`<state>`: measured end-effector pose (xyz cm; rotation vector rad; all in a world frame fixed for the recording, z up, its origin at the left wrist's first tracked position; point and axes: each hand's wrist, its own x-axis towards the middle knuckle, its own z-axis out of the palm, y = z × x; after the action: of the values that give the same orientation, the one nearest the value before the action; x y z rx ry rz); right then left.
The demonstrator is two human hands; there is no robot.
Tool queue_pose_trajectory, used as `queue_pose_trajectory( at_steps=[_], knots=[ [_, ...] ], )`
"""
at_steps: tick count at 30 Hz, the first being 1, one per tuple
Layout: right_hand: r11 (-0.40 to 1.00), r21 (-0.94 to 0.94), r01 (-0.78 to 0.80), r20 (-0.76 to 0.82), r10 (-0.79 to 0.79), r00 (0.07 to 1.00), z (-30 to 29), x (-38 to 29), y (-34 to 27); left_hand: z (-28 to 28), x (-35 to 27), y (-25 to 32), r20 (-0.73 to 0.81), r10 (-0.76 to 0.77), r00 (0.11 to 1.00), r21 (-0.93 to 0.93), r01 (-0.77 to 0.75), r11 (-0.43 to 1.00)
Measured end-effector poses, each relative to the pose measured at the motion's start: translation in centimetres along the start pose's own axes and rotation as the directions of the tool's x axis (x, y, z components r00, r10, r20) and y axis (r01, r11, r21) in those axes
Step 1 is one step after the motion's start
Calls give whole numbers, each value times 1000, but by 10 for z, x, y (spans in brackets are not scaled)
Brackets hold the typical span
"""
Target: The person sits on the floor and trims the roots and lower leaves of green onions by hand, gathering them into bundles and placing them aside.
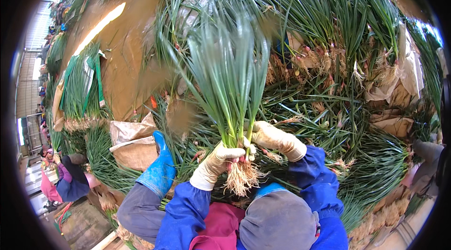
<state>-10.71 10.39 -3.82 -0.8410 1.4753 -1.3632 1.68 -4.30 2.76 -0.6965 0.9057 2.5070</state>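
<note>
My left hand (215, 161), in a pale work glove, is closed around the lower stems of a bunch of green onions (232, 109). The leaves point away from me, and the pale roots (243, 177) hang below the fist toward my lap. My right hand (273, 138), in the same kind of glove, is at the right side of the bunch, its fingertips against the outer stems just above the bulbs. Its fingers are partly hidden, so how firmly it grips is unclear. Loose green onions (317, 119) lie beneath and beyond both hands.
A long heap of green onions (317, 10) curves across the far side, roots toward me. A brown sack (135, 153) lies left, beside my blue boot (162, 165). Farther left stand a strapped bundle of green onions (79, 88) and a seated co-worker (70, 183). Another person's leg (428, 155) shows at right.
</note>
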Motion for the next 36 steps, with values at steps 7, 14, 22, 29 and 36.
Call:
queue_pose_trajectory(
  at_steps=[7, 14, 22, 29, 36],
  knots=[
    [786, -548, -286, 258, 484, 836, -43, -54, -22, -8, -19, 87, -16, 330, 944, -252, -323, 912],
    [635, -621, -460, -677, -139, 723, -108, 93, 1, -28, 8, 77, -154, 411, 899, -283, -438, 853],
    [938, 339, 70, -647, 178, 742, -126, 138, 27, -47, -4, 44, -257, 345, 903, -238, -405, 883],
    [415, 775, 477, -560, 100, 823, -165, 22, 22, -14, -2, 62, -93, 384, 919, -308, -394, 866],
    [923, -238, -302, -950, -286, -127, -146, -73, 26, -6, 49, 12, -131, 285, 949, -309, -313, 898]
  ],
)
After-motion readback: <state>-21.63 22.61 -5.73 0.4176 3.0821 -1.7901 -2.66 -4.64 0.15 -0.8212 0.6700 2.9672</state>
